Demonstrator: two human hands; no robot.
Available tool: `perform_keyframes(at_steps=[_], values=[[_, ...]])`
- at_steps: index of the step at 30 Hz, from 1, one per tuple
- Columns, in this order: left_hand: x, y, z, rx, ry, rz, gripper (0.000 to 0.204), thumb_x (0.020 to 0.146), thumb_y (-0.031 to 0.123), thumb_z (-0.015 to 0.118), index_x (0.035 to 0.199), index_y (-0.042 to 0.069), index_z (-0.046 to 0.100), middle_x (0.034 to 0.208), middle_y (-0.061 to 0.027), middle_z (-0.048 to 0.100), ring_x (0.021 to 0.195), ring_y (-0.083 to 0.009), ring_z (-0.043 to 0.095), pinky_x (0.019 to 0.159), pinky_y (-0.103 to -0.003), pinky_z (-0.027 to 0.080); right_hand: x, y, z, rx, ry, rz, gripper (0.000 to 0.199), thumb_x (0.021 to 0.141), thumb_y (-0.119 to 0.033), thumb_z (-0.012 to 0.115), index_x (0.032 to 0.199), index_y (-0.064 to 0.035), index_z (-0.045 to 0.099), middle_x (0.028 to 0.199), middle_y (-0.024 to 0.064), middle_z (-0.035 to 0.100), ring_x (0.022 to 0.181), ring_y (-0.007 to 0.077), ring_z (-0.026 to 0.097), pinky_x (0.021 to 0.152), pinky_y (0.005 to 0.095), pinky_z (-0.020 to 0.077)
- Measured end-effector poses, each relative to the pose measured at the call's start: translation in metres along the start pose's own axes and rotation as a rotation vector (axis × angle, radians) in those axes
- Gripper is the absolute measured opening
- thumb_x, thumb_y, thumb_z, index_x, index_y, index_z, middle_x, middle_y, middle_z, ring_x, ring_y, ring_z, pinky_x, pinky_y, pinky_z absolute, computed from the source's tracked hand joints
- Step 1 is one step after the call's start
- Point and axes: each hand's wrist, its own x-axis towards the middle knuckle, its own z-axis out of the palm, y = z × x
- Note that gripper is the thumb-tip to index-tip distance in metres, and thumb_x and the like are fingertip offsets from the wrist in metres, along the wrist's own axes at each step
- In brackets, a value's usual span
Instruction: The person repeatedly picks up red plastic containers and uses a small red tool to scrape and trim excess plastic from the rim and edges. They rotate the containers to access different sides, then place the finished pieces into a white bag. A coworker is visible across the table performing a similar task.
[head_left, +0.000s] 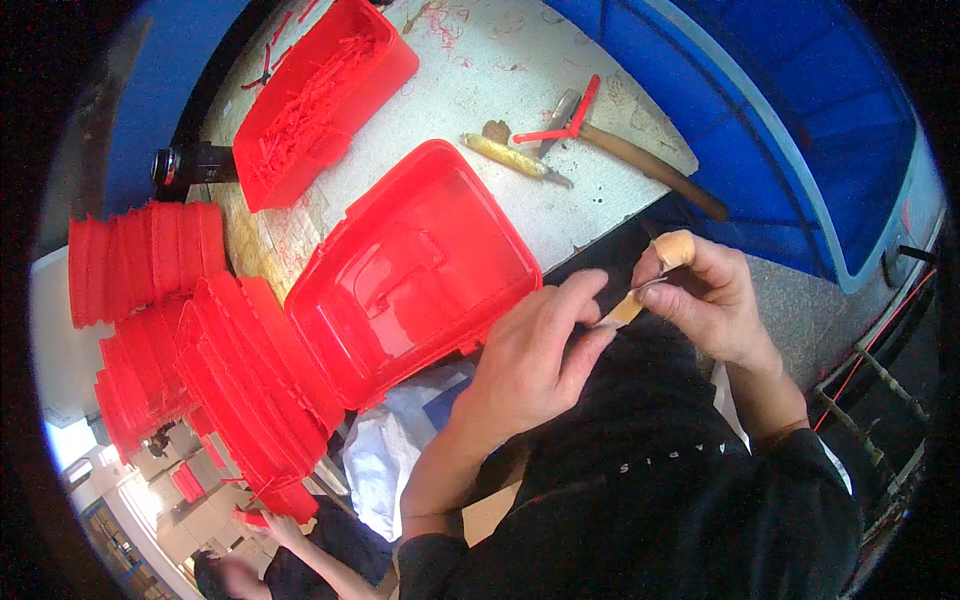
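Note:
In front of my body, my left hand (530,365) pinches a short tan strip of tape (626,311) between thumb and fingers. My right hand (715,305) has its thumb and index finger closed at the strip's other end, where a thin pale edge shows. A tan wrap (674,248) covers the tip of a finger on that hand. Just beyond my left hand, a red plastic tub (420,270) lies with its hollow side up on the white worktable (440,95).
A red bin (320,110) holds red scraps. A hammer (650,170), a yellow-handled knife (505,155) and a bent red strip (578,125) lie on the table. Stacked red tubs (255,370) stand at left. A large blue bin (770,130) is at right. Another person (320,545) works lower left.

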Motion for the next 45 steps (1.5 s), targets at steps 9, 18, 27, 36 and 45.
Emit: perform_keyframes(at_steps=[9, 18, 27, 36, 45], values=[[0.015, 0.003, -0.003, 0.176, -0.119, -0.008, 0.076, 0.070, 0.026, 0.088, 0.132, -0.002, 0.053, 0.123, -0.0211, 0.062, 0.114, -0.0375, 0.061, 0.099, -0.043, 0.047, 0.008, -0.003, -0.006, -0.292, -0.241, -0.257, 0.011, 0.080, -0.001, 0.073, 0.090, -0.0037, 0.069, 0.087, 0.0095, 0.070, 0.081, 0.0279, 0.069, 0.072, 0.0359, 0.0543], [0.017, 0.003, -0.004, 0.275, -0.141, 0.039, 0.031, 0.074, 0.028, 0.083, 0.086, 0.002, 0.071, 0.106, -0.0120, 0.069, 0.090, -0.0290, 0.066, 0.077, -0.038, 0.050, 0.007, -0.005, -0.003, -0.279, -0.267, -0.248, 0.011, 0.078, -0.005, 0.074, 0.086, -0.0052, 0.067, 0.086, 0.0085, 0.070, 0.082, 0.0291, 0.069, 0.073, 0.0377, 0.0538], [0.018, 0.008, -0.004, 0.317, -0.184, 0.043, 0.027, 0.074, 0.025, 0.082, 0.082, 0.002, 0.069, 0.094, -0.0073, 0.070, 0.083, -0.0254, 0.067, 0.075, -0.036, 0.050, 0.006, -0.005, -0.003, -0.345, -0.281, -0.297, 0.013, 0.076, -0.006, 0.076, 0.087, -0.0061, 0.069, 0.087, 0.0082, 0.070, 0.082, 0.0290, 0.068, 0.072, 0.0379, 0.0524], [0.020, 0.003, -0.001, 0.237, -0.138, 0.116, 0.023, 0.072, 0.019, 0.081, 0.076, 0.004, 0.065, 0.078, -0.0062, 0.065, 0.073, -0.0257, 0.064, 0.065, -0.037, 0.046, 0.004, -0.005, -0.003, -0.308, -0.269, -0.271, 0.014, 0.076, -0.006, 0.077, 0.087, -0.0059, 0.069, 0.086, 0.0082, 0.071, 0.082, 0.0283, 0.069, 0.072, 0.0378, 0.0521], [0.018, -0.005, -0.002, 0.200, -0.186, -0.118, 0.012, 0.076, 0.008, 0.073, 0.074, 0.002, 0.062, 0.070, -0.0147, 0.062, 0.065, -0.0312, 0.064, 0.055, -0.039, 0.047, -0.007, -0.006, 0.010, -0.658, -0.095, -0.562, 0.023, 0.062, -0.004, 0.076, 0.085, -0.0058, 0.072, 0.089, 0.0051, 0.069, 0.078, 0.0227, 0.067, 0.065, 0.0354, 0.0512]])
